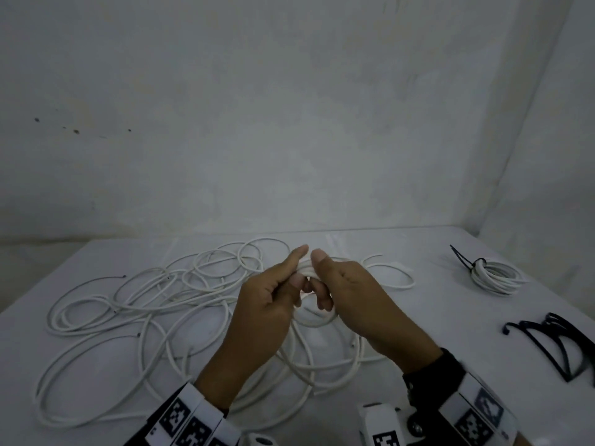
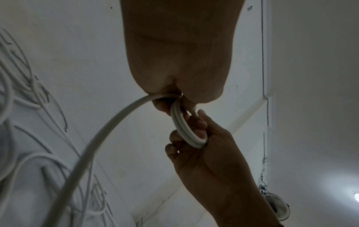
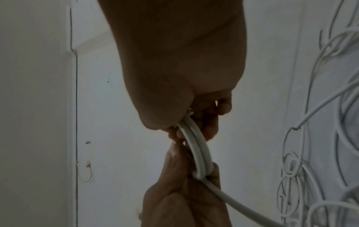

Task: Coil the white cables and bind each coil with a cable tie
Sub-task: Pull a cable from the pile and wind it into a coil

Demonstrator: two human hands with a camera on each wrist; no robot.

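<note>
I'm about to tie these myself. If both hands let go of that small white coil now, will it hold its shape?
Probably not. The small coil has few turns and no tie, so it would likely spring open. The loose cable on the table lies in wide curves, suggesting springy stiffness.

White table (image 1: pixel 96 262) set into a corner, its far edge against a pale, rough wall (image 1: pixel 289 123); a second wall (image 1: pixel 553 156) meets it on the right. Several small dark marks (image 1: pixel 76 131) on the back wall, upper left. Left wrist view: ceiling lamp (image 2: pixel 356 199) lit at lower right, and a round dark fixture (image 2: pixel 276 205) hanging on thin wires near the wall corner; its kind cannot be made out.
</note>
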